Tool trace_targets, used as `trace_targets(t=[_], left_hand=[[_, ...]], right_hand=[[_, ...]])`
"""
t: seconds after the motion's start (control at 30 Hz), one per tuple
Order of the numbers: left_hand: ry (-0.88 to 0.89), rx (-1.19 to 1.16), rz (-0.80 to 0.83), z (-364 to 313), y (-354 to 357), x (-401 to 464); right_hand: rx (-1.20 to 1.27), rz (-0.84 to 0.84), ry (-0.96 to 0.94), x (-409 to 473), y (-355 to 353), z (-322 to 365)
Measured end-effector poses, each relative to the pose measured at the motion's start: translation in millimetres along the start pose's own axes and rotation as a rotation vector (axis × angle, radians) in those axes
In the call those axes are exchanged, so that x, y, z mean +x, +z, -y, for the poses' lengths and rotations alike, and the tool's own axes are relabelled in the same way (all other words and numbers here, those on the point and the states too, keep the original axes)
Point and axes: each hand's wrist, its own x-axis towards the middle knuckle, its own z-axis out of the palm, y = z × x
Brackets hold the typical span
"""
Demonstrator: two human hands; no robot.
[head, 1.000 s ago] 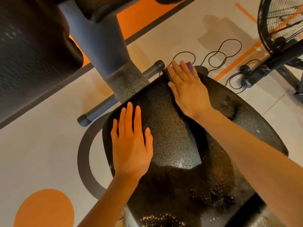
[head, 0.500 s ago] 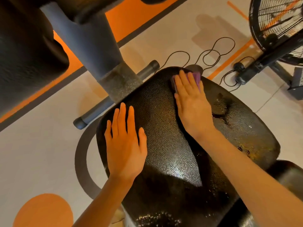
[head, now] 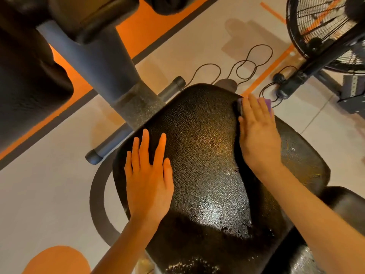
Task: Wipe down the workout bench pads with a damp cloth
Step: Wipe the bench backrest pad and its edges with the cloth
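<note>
A black textured bench seat pad point(head: 205, 155) fills the middle of the view, glossy and wet near its lower part. My left hand point(head: 149, 178) lies flat on the pad's left side with fingers straight. My right hand point(head: 258, 133) presses flat on a purple cloth point(head: 266, 102) at the pad's far right edge; only the cloth's far corner shows beyond my fingertips. A second black pad point(head: 343, 202) peeks out at the right under my right forearm.
A grey machine post point(head: 102, 62) rises just beyond the pad, with a grey floor bar point(head: 126, 135) at its base. A large black pad point(head: 25, 80) hangs at upper left. A black floor fan point(head: 324, 30) and loose cables point(head: 246, 66) lie at upper right.
My right hand has slid the purple cloth rightward along the pad's far edge toward its right corner. My left hand has stayed flat on the left side.
</note>
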Motion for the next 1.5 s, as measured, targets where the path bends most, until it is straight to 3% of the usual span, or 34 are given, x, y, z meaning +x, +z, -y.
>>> trace_targets(t=[0.07,0.13,0.23,0.37,0.47,0.53,0.63,0.77,0.87,0.97,1.07,1.13,1.2,1.3,1.4,1.5], left_hand=[[-0.002,0.001,0.006,0,1,0],[-0.007,0.006,-0.001,0,2,0],[-0.005,0.013,-0.005,1,2,0],[0.004,-0.026,-0.011,3,2,1],[0.006,-0.041,-0.013,-1,2,3],[0.051,-0.029,-0.021,-9,3,8],[0.089,-0.024,-0.017,-22,7,17],[0.072,-0.016,0.005,-24,10,16],[0.065,-0.006,0.012,-25,8,16],[0.069,0.002,-0.001,-25,9,16],[0.079,-0.005,-0.01,-24,9,15],[0.081,-0.016,-0.005,-25,9,15],[0.069,-0.025,-0.007,-25,7,15],[0.062,0.002,0.001,-27,6,14],[0.066,0.015,-0.009,-26,8,15],[0.067,-0.004,-0.014,-25,10,15]], right_hand=[[0.032,0.003,0.041,37,17,44],[0.043,0.043,-0.036,72,36,91],[0.027,0.069,-0.237,71,33,76],[0.025,-0.037,-0.007,1,2,4],[0.055,-0.037,0.074,29,19,54],[0.047,0.049,-0.069,52,32,91],[0.01,0.081,-0.258,46,21,57],[0.015,-0.045,0.028,-23,-12,-27],[0.034,-0.057,0.179,-6,-4,11],[0.072,0.047,-0.084,45,22,82],[0.03,0.117,-0.32,49,18,58],[-0.01,0.095,-0.256,11,-4,2],[0.02,0.063,-0.056,-32,-26,-35],[0.063,-0.008,0.111,-17,-11,0],[0.096,0.08,-0.101,35,20,76],[0.037,0.109,-0.293,33,17,53]])
